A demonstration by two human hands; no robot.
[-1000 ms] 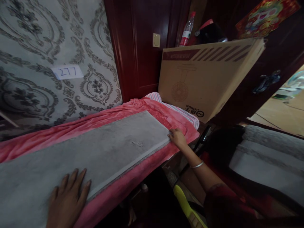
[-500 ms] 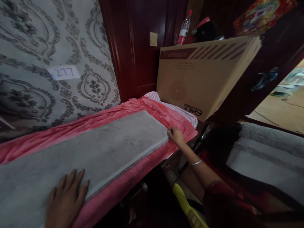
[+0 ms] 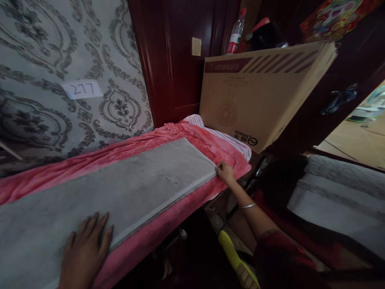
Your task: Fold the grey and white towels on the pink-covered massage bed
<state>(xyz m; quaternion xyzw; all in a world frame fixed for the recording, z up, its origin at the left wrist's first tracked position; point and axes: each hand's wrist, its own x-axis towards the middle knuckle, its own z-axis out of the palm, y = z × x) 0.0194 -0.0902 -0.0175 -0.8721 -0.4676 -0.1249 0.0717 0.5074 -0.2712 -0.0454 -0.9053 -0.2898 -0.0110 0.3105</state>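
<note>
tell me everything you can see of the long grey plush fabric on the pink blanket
The long grey plush-looking fabric lies flat, forming a neat strip with straight edges, on a soft pink blanket. A paler band runs along its near side, with darker fuzz beneath; it may be folded. A small roughened patch marks its top. Its left end runs out of view. The bare left hand rests spread on it; the bare right hand pinches its near right corner.

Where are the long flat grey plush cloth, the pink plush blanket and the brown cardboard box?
Long flat grey plush cloth (image 3: 123, 186), head view: middle of its top surface.
Pink plush blanket (image 3: 162, 227), head view: bare strip along its near side.
Brown cardboard box (image 3: 255, 94), head view: printed front panel.
</note>
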